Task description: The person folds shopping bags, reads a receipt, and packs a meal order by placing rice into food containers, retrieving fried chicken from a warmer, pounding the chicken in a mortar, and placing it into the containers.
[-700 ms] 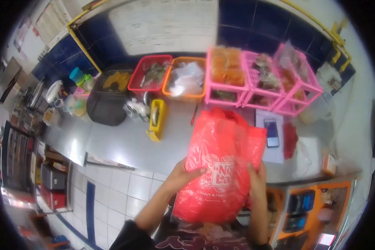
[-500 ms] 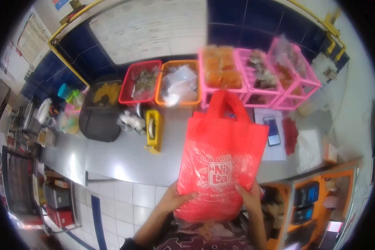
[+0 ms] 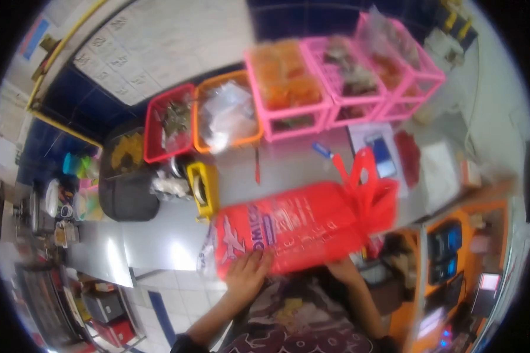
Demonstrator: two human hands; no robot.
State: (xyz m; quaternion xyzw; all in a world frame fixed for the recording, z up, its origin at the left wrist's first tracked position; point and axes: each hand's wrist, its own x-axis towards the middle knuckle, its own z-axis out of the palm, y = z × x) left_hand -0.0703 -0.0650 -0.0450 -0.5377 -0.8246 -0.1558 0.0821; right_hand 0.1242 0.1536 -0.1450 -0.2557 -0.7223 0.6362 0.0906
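Note:
A red tote bag (image 3: 294, 226) with white and dark printing lies tipped on its side before me, its handles (image 3: 365, 176) pointing right. Clear plastic (image 3: 207, 253) pokes out at its left end. My left hand (image 3: 248, 273) grips the near side of the bag toward that end, fingers resting over the printed face. My right hand (image 3: 344, 272) holds the near lower edge farther right, with its fingertips hidden by the bag. Just beyond the bag's left end stands a yellow tape dispenser (image 3: 203, 191).
Along the back of the metal counter (image 3: 235, 170) stand a red basket (image 3: 153, 132), an orange basket (image 3: 203, 141) and pink crates (image 3: 294, 126) of packed food. A phone (image 3: 383, 157) lies on paper at right, near a blue marker-like object (image 3: 322, 150). Orange shelving (image 3: 415, 300) stands lower right.
The bag has gone from upright to lying sideways, handles swinging right. My left hand has moved onto its now-facing side. The view has tilted, and the blue object and a thin red item now show.

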